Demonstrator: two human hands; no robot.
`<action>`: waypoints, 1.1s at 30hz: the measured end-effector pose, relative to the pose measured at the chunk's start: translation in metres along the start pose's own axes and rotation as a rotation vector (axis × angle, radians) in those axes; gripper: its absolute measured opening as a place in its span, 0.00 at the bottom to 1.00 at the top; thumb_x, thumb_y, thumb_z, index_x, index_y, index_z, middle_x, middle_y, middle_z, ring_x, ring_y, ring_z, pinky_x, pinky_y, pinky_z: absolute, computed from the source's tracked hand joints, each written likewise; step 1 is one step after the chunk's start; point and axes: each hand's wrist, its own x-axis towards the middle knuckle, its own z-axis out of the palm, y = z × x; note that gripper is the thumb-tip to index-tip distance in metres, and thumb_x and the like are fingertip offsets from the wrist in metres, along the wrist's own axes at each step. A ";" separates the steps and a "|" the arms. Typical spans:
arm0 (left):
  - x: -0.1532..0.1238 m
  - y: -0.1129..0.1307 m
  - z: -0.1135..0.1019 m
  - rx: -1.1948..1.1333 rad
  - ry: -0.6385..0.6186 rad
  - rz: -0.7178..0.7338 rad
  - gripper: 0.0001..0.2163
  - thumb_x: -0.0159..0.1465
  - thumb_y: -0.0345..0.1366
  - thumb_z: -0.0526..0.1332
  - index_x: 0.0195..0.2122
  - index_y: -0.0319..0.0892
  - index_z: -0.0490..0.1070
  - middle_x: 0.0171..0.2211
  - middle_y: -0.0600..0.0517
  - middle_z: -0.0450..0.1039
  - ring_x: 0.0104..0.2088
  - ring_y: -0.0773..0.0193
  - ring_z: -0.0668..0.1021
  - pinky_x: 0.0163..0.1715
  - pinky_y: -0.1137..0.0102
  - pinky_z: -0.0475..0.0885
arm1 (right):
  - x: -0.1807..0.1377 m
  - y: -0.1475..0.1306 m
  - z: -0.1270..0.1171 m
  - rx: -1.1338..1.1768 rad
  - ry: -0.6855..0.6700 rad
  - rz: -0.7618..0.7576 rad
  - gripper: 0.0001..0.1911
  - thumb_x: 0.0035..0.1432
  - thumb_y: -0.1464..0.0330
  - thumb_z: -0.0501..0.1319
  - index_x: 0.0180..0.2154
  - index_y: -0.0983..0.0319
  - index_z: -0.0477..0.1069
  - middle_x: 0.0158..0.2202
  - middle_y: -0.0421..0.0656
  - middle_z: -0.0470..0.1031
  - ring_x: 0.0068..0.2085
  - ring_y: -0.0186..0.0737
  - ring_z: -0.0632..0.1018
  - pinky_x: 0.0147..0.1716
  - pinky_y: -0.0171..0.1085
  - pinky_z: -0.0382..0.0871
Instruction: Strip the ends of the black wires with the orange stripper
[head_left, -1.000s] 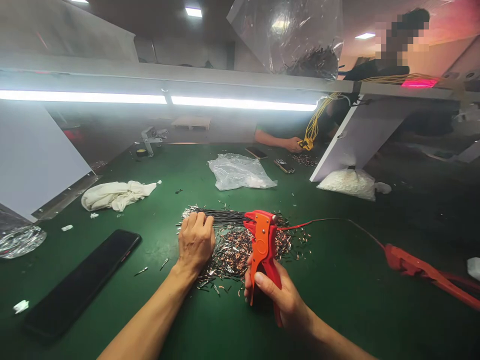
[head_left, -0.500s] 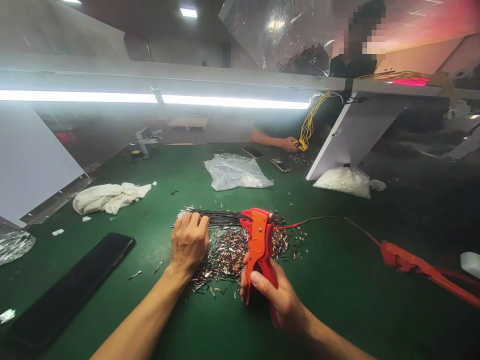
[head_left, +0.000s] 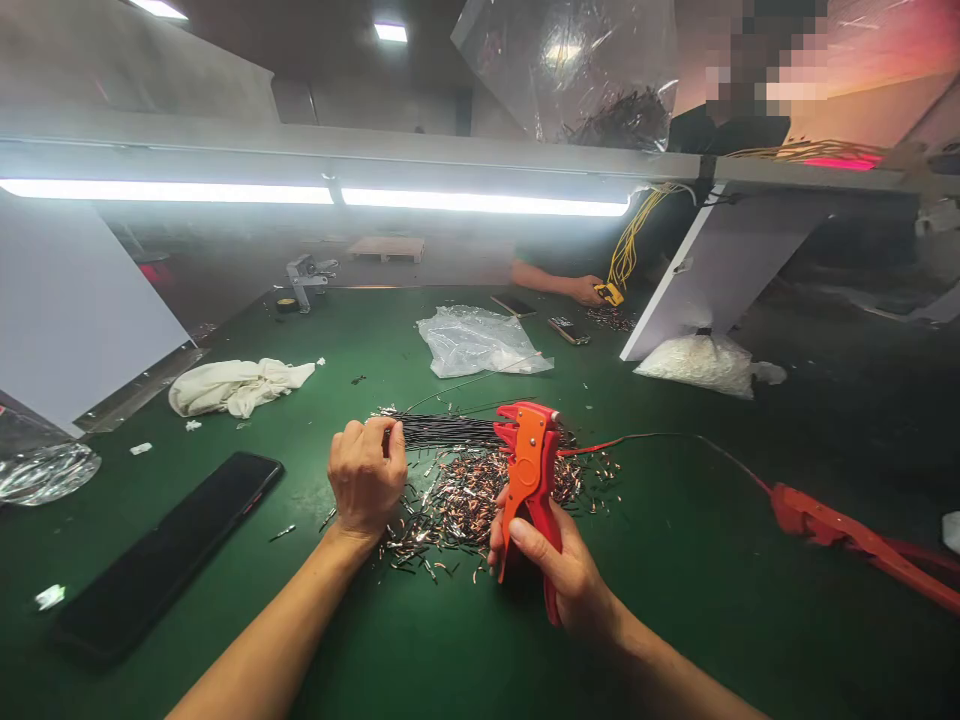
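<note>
My right hand [head_left: 562, 560] is wrapped round the handles of a red and orange wire stripper [head_left: 529, 470], held upright with its jaws facing left. The jaws are at the right end of a bundle of black wires [head_left: 450, 431]. My left hand [head_left: 367, 475] is closed at the bundle's left end, thumb and fingers pinched together on a black wire, most of it hidden by the hand. A thin wire curves up and right from near those fingers. Below the bundle spreads a pile of cut wire scraps [head_left: 472, 500], black with copper and silvery bits.
A black phone [head_left: 172, 550] lies at left, near a white cloth [head_left: 236, 387]. Clear plastic bags [head_left: 480, 340] lie farther back. A second red stripper [head_left: 862, 540] rests at right. Across the table, a co-worker's hand [head_left: 589, 290] holds a yellow tool [head_left: 609, 293] below a shelf [head_left: 450, 150].
My left hand has shifted a little left, off the bundle's top, and a thin curved wire now shows above the bundle. The stripper has risen slightly. The view has turned slightly left.
</note>
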 end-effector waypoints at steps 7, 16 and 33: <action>0.004 0.012 -0.019 -0.082 -0.083 -0.026 0.07 0.66 0.35 0.57 0.32 0.40 0.71 0.25 0.51 0.70 0.28 0.61 0.70 0.33 0.68 0.62 | 0.003 -0.005 -0.004 0.082 0.018 -0.003 0.19 0.57 0.55 0.64 0.43 0.61 0.64 0.30 0.40 0.73 0.30 0.39 0.77 0.32 0.40 0.72; 0.012 0.027 -0.074 -0.076 -0.082 0.254 0.04 0.66 0.30 0.58 0.35 0.42 0.71 0.20 0.57 0.69 0.22 0.66 0.69 0.25 0.71 0.59 | 0.007 -0.013 -0.015 0.107 0.123 -0.163 0.14 0.62 0.59 0.59 0.45 0.58 0.64 0.35 0.42 0.74 0.32 0.41 0.77 0.35 0.44 0.74; -0.008 0.008 -0.084 -0.269 0.107 0.078 0.09 0.62 0.28 0.62 0.43 0.45 0.70 0.34 0.50 0.79 0.33 0.62 0.75 0.35 0.67 0.71 | -0.003 -0.026 -0.010 -0.060 -0.012 -0.080 0.14 0.58 0.60 0.61 0.41 0.62 0.69 0.36 0.44 0.74 0.30 0.40 0.77 0.31 0.42 0.71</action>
